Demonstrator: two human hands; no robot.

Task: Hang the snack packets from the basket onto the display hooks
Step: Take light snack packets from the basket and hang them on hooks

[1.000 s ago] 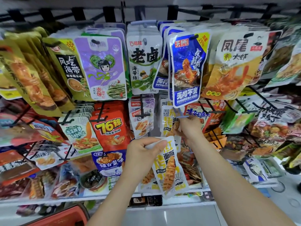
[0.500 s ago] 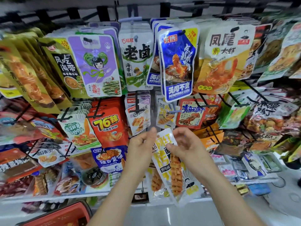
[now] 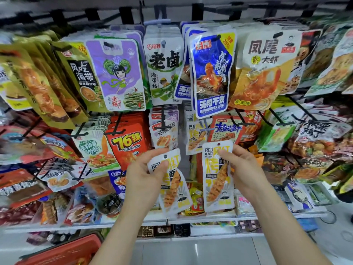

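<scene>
Two hands, left (image 3: 145,178) and right (image 3: 245,169), two held white-and-yellow snack packets (image 3: 176,194) (image 3: 216,188), one red basket (image 3: 63,251)

Left packet (image 3: 175,190) beside right packet (image 3: 215,188) (basket (image 3: 63,251) below-left)

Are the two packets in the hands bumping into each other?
Apart. The head view shows a clear gap, with other snacks visible through it, between the left packet and the right packet.

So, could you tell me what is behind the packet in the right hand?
Red and yellow packets peek out beside the white packet that the right hand pinches; what lies directly behind it is covered.
</scene>
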